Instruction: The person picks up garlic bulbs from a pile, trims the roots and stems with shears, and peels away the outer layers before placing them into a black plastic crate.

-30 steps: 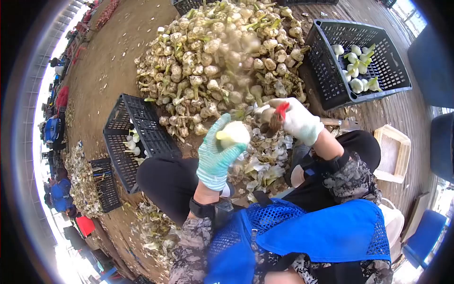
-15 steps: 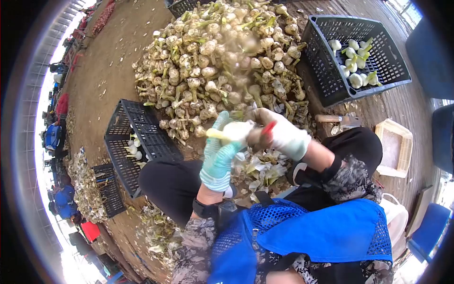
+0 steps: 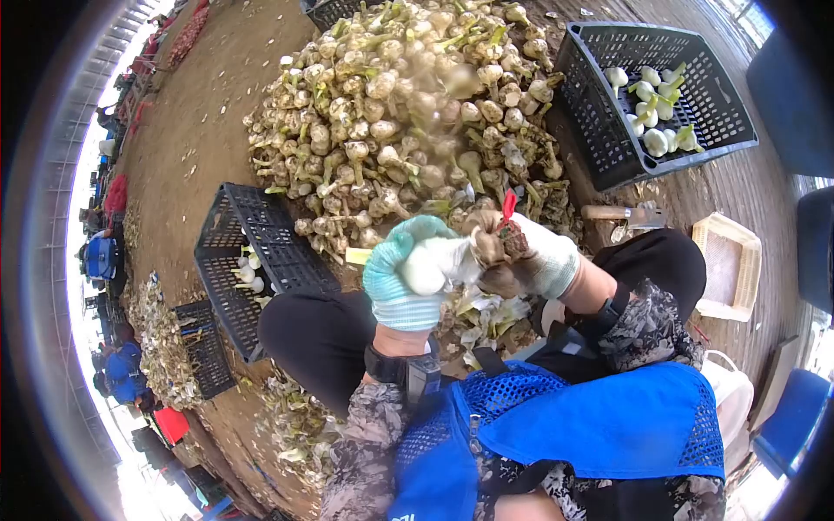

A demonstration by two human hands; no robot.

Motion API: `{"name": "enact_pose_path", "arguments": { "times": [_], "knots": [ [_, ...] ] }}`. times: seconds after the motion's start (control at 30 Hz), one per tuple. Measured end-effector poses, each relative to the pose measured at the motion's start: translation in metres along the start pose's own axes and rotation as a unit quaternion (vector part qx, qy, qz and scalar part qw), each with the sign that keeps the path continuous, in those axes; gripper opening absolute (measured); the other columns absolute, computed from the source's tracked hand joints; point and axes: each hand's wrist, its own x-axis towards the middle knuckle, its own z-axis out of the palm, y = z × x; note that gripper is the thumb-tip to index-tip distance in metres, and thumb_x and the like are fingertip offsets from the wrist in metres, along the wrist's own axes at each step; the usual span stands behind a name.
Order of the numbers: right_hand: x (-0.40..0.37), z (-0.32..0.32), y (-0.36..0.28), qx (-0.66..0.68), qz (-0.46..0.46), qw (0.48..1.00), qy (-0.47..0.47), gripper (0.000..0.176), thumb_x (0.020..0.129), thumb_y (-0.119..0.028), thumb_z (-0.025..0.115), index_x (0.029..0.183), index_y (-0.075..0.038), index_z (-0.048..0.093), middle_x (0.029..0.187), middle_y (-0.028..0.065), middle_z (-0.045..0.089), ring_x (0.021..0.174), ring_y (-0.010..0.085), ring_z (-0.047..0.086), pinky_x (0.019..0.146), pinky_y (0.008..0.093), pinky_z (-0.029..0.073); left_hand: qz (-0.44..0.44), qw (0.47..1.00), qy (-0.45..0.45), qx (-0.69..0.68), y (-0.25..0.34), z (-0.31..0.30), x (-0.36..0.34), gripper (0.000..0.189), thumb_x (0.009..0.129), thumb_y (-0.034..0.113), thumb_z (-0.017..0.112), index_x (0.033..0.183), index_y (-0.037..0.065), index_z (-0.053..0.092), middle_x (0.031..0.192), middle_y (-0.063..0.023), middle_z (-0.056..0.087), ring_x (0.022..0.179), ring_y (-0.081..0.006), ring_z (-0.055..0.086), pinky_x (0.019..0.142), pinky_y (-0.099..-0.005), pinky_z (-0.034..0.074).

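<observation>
My left hand [image 3: 401,276], in a striped teal and white glove, is wrapped round a white garlic bulb [image 3: 425,269] whose pale stem [image 3: 357,256] sticks out to the left. My right hand [image 3: 526,252], in a white glove soiled brown at the fingers, is closed against the bulb's right side, its fingers round papery skin. Something red [image 3: 509,205] stands up from that hand; whether it is part of a tool is unclear. Just beyond both hands rises a big heap of untrimmed garlic [image 3: 365,122]. Peeled skins [image 3: 486,317] lie below them.
A black crate [image 3: 653,165] with white bulbs stands at the upper right, another [image 3: 261,260] at the left. A wooden-handled blade [image 3: 621,214] and a cream basket [image 3: 727,267] lie to the right. People in blue [image 3: 102,258] are far left.
My left hand has turned and closed further round the bulb. My right hand has rotated, and the red piece now points upward. The stem has shifted left.
</observation>
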Motion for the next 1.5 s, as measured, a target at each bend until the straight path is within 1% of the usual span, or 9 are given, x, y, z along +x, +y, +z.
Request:
{"name": "enact_pose_path", "arguments": {
  "times": [0.27, 0.43, 0.57, 0.77, 0.9, 1.17, 1.23, 1.37, 1.5],
  "knots": [
    [0.009, 0.018, -0.002, -0.605, -0.187, 0.765, 0.12, 0.033, 0.058, -0.016, 0.074, 0.08, -0.005, 0.052, 0.073, 0.0129, 0.048, 0.071, 0.0349, 0.05, 0.062, 0.0387, 0.043, -0.008, 0.941, 0.149, 0.302, -0.033, -0.024, 0.018, 0.045, 0.086, 0.03, 0.054, 0.121, 0.003, 0.045, 0.11, -0.0111, 0.055, 0.1, -0.021, 0.054, 0.088, -0.0319, 0.043],
    [0.003, 0.015, -0.018, -0.083, 0.022, 0.992, 0.098, 0.023, 0.076, -0.019, 0.065, 0.09, -0.003, 0.056, 0.085, 0.0066, 0.06, 0.075, 0.016, 0.058, 0.06, 0.0265, 0.047, -0.1, 0.987, 0.116, 0.041, -0.011, -0.001, 0.003, 0.031, 0.084, 0.024, 0.054, 0.105, 0.001, 0.055, 0.093, -0.009, 0.06, 0.084, -0.0247, 0.06, 0.08, -0.0406, 0.05],
    [0.008, 0.019, -0.021, 0.271, -0.009, 0.962, 0.031, 0.034, 0.079, -0.024, 0.063, 0.102, -0.001, 0.052, 0.089, 0.0062, 0.059, 0.08, 0.0125, 0.059, 0.062, 0.0229, 0.051, -0.079, 0.997, 0.012, 0.008, -0.01, -0.028, 0.01, 0.036, 0.082, 0.028, 0.053, 0.108, 0.003, 0.057, 0.106, -0.0176, 0.059, 0.095, -0.029, 0.059, 0.075, -0.0436, 0.053],
    [0.005, 0.014, -0.033, -0.573, -0.127, 0.788, 0.185, 0.038, 0.071, -0.027, 0.067, 0.095, -0.001, 0.054, 0.09, 0.0105, 0.059, 0.069, 0.0171, 0.057, 0.059, 0.0275, 0.046, -0.031, 0.982, 0.08, 0.169, -0.036, -0.012, 0.031, 0.04, 0.082, 0.036, 0.059, 0.108, 0.005, 0.055, 0.098, -0.0113, 0.06, 0.085, -0.0211, 0.059, 0.071, -0.0396, 0.052],
    [0.008, -0.011, -0.036, -0.135, -0.084, 0.961, 0.226, 0.021, 0.073, -0.015, 0.065, 0.081, 0.002, 0.057, 0.079, 0.0095, 0.059, 0.07, 0.0179, 0.057, 0.062, 0.0279, 0.045, -0.153, 0.98, 0.126, 0.014, -0.024, -0.009, 0.023, 0.031, 0.084, 0.028, 0.058, 0.106, 0.006, 0.057, 0.095, -0.0097, 0.061, 0.082, -0.0222, 0.06, 0.068, -0.0372, 0.053],
    [0.009, 0.005, -0.042, -0.677, 0.224, 0.693, 0.108, 0.055, 0.073, -0.021, 0.068, 0.12, -0.002, 0.047, 0.109, 0.0176, 0.055, 0.101, 0.027, 0.054, 0.086, 0.0332, 0.043, -0.112, 0.976, 0.142, -0.121, -0.008, -0.032, 0.034, 0.027, 0.083, 0.027, 0.055, 0.096, 0.005, 0.064, 0.086, -0.013, 0.064, 0.078, -0.0305, 0.061, 0.074, -0.0462, 0.052],
    [0.012, -0.013, -0.022, -0.556, -0.055, 0.821, 0.117, 0.063, 0.072, -0.023, 0.069, 0.124, -0.002, 0.042, 0.117, 0.0178, 0.051, 0.111, 0.0302, 0.049, 0.095, 0.036, 0.039, -0.119, 0.981, 0.143, -0.062, -0.011, -0.045, 0.05, 0.036, 0.086, 0.035, 0.052, 0.102, 0.004, 0.06, 0.088, -0.0128, 0.063, 0.078, -0.0278, 0.062, 0.071, -0.0398, 0.053],
    [0.027, -0.004, -0.041, -0.393, 0.01, 0.899, 0.194, 0.058, 0.071, -0.003, 0.063, 0.126, -0.003, 0.042, 0.114, 0.0132, 0.053, 0.097, 0.0232, 0.057, 0.081, 0.0308, 0.049, -0.019, 0.977, -0.021, 0.21, -0.011, 0.026, 0.044, 0.043, 0.085, 0.028, 0.057, 0.119, 0.003, 0.049, 0.117, -0.013, 0.052, 0.107, -0.0215, 0.051, 0.093, -0.0307, 0.042],
    [0.019, -0.062, -0.09, 0.012, -0.284, 0.944, 0.168, 0.06, 0.073, -0.027, 0.072, 0.122, -0.007, 0.042, 0.119, 0.0147, 0.049, 0.108, 0.0275, 0.052, 0.092, 0.0426, 0.046, 0.138, 0.93, -0.013, 0.341, 0.038, 0.024, 0.046, 0.051, 0.08, 0.022, 0.064, 0.123, 0.0, 0.046, 0.113, -0.0107, 0.056, 0.107, -0.0216, 0.051, 0.1, -0.0348, 0.034]
  ]
}}
